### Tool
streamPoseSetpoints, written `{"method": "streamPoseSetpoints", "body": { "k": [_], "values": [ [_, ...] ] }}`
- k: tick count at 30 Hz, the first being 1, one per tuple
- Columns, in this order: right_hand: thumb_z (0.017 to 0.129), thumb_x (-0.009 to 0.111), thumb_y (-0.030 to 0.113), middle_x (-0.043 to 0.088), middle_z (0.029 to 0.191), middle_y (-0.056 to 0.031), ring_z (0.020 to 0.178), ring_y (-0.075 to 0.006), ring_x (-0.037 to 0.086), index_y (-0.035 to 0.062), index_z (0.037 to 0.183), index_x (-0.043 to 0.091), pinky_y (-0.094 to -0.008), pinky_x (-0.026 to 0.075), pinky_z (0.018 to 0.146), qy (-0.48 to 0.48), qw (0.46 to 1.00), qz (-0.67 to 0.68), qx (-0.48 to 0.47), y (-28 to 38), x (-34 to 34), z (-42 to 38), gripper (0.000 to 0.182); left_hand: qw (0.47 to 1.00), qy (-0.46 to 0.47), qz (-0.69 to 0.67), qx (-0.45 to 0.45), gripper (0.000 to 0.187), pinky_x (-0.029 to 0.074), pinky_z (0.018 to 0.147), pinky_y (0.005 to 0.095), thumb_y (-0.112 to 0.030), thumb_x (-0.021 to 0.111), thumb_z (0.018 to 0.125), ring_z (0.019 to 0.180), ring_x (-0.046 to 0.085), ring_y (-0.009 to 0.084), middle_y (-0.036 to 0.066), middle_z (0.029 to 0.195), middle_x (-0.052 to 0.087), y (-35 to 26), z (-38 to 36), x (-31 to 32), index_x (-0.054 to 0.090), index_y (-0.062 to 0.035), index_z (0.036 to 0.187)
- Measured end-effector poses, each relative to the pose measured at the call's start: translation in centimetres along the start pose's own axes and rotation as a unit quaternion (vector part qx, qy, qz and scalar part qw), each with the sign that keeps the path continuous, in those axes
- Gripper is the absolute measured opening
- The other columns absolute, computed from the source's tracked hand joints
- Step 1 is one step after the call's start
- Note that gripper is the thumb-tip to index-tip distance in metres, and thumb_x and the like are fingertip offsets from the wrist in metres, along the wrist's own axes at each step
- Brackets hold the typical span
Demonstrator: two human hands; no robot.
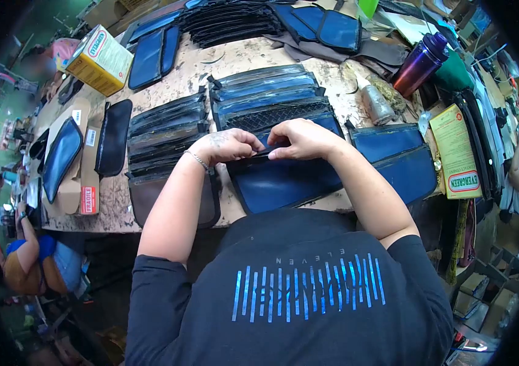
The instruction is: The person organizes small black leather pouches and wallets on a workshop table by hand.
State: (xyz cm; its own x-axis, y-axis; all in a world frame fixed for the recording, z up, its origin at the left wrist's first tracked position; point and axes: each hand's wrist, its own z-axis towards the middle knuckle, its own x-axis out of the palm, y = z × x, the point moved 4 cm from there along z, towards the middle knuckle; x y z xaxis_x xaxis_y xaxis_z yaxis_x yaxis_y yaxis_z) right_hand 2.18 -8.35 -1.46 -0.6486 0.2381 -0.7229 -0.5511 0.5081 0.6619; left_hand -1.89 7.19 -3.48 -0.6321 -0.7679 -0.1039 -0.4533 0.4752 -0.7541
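Note:
A shiny blue panel (290, 186) with black edging lies on the table in front of me. My left hand (229, 146) has its fingers pinched together on the panel's black top edge. Close by on the same edge, my right hand (299, 139) is closed too, thumb against fingertips. The fingers hide the exact spot they grip. Just beyond my hands lies an overlapping stack of black-edged blue panels (265, 85), one strip with a woven pattern. To the left is another layered stack of dark panels (168, 128).
More blue panels (397, 158) lie at right, beside a yellow Evergreen can (458, 152). A second Evergreen can (101, 61) stands at back left. A purple bottle (421, 64) and a grey jar (377, 105) are at back right. An open cardboard box (88, 165) sits left.

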Motion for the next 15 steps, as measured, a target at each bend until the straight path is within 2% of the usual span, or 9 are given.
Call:
{"method": "streamPoseSetpoints", "body": {
  "k": [4, 10, 13, 15],
  "values": [
    [0.073, 0.061, 0.028, 0.064, 0.086, -0.0127, 0.086, -0.0264, 0.061, 0.0094, 0.095, 0.062, -0.0368, 0.046, 0.077, 0.000, 0.999, -0.030, 0.024, -0.4, 0.3, 0.7, 0.029, 0.994, -0.001, -0.101, 0.039, 0.028, 0.033, 0.051, 0.0143, -0.005, 0.053, 0.075, 0.060, 0.043, 0.0008, -0.006, 0.075, 0.054, 0.9, 0.7, -0.2, 0.058, -0.0041, 0.103],
    [0.075, 0.054, 0.022, 0.063, 0.086, -0.0127, 0.087, -0.0280, 0.060, 0.0102, 0.091, 0.062, -0.0396, 0.045, 0.076, -0.030, 0.995, -0.084, 0.052, 1.5, 1.3, 1.3, 0.021, 0.993, -0.027, -0.104, 0.047, 0.025, 0.035, 0.054, 0.0131, -0.004, 0.055, 0.075, 0.063, 0.045, 0.0010, -0.005, 0.079, 0.055, 1.4, 1.2, -0.4, 0.058, -0.0038, 0.100],
    [0.075, 0.056, 0.021, 0.063, 0.085, -0.0131, 0.086, -0.0287, 0.060, 0.0089, 0.089, 0.062, -0.0385, 0.046, 0.074, -0.041, 0.999, -0.028, 0.020, 0.7, 1.6, 1.5, 0.019, 0.994, -0.060, -0.076, 0.054, 0.022, 0.035, 0.056, 0.0133, -0.003, 0.054, 0.076, 0.065, 0.045, 0.0012, -0.005, 0.080, 0.055, 1.2, 0.8, -0.1, 0.059, -0.0040, 0.097],
    [0.074, 0.057, 0.020, 0.063, 0.085, -0.0134, 0.085, -0.0289, 0.060, 0.0085, 0.089, 0.062, -0.0376, 0.046, 0.074, -0.045, 0.999, 0.014, 0.002, 0.6, 1.6, 1.4, 0.019, 0.995, -0.048, -0.062, 0.060, 0.021, 0.035, 0.057, 0.0138, -0.003, 0.055, 0.075, 0.066, 0.046, 0.0016, -0.006, 0.080, 0.054, 1.3, 0.8, -0.1, 0.059, -0.0042, 0.097]
  ]
}}
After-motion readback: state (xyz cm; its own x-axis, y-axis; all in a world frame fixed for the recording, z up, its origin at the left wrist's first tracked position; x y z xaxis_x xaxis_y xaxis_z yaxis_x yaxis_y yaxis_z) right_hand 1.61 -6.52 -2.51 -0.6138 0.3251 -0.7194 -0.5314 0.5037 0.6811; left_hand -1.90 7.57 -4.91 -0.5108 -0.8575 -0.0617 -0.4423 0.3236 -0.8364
